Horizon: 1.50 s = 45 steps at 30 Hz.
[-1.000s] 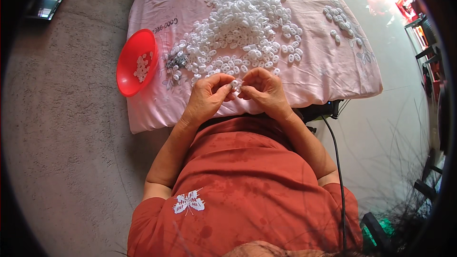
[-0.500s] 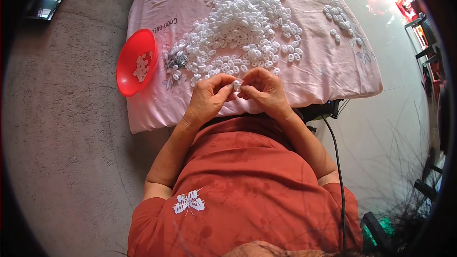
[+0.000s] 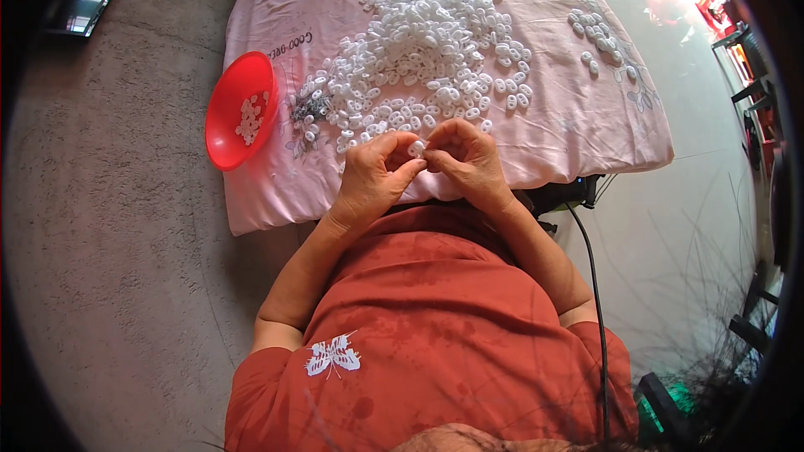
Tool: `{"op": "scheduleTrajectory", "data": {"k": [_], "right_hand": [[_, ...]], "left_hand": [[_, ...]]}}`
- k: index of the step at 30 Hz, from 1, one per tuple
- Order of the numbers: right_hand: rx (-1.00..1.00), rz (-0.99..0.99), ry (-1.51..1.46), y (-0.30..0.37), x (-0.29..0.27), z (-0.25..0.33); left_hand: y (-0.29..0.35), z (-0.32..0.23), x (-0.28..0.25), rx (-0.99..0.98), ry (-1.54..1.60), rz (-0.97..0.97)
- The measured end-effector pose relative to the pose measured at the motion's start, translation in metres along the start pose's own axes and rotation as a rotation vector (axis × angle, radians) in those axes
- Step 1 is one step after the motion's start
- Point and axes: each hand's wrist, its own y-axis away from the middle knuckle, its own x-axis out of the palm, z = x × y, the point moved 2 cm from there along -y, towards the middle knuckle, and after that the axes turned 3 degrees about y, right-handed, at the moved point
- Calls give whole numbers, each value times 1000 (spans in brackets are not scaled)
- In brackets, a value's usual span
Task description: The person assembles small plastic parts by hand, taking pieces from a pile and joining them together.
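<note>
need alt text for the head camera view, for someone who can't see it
A person's left hand and right hand pinch one small white piece between them above a pink cloth heaped with similar white pieces. A red bowl holding a few sits at its left edge.

A small white plastic piece point(image 3: 416, 149) sits pinched between both hands' fingertips, above the pink cloth's near edge.

A home-like room used for piecework: bare concrete floor point(image 3: 109, 243), pink bedsheet point(image 3: 578, 117) heaped with small white plastic parts point(image 3: 419, 50).
</note>
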Motion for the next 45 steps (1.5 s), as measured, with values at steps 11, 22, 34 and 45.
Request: {"op": "scheduleTrajectory", "data": {"k": [11, 22, 34, 45], "right_hand": [[-56, -48, 176, 1, 1, -6], [-50, -33, 167, 1, 1, -7], [-24, 15, 106, 0, 2, -7], [-25, 2, 22, 0, 2, -2]], "left_hand": [[1, -12, 2, 240, -237, -70], [2, -8, 0, 240, -256, -59], [1, -13, 0, 233, -285, -76], [1, -12, 1, 217, -201, -78]]}}
